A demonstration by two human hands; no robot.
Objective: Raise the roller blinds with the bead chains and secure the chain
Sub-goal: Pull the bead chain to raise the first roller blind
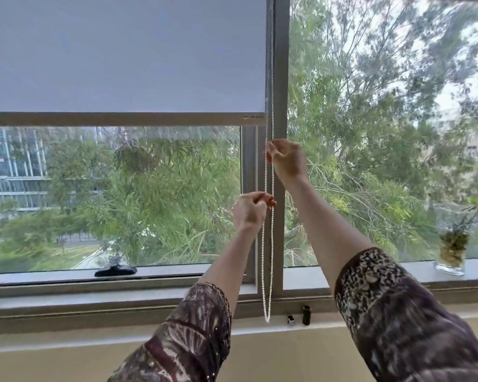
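Evidently mid-raise, the pale grey fabric roller blind (122, 56) covered half the left pane. The left hand (250, 210) pinched the white plastic bead chain (272, 238) low, and the right hand (286, 159) pinched it higher. The next move probably called for another steady downward pull.

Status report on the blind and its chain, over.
Left hand pinches bead chain; right hand grips it higher. Roller blind roughly half raised. Nothing in the chain's way.
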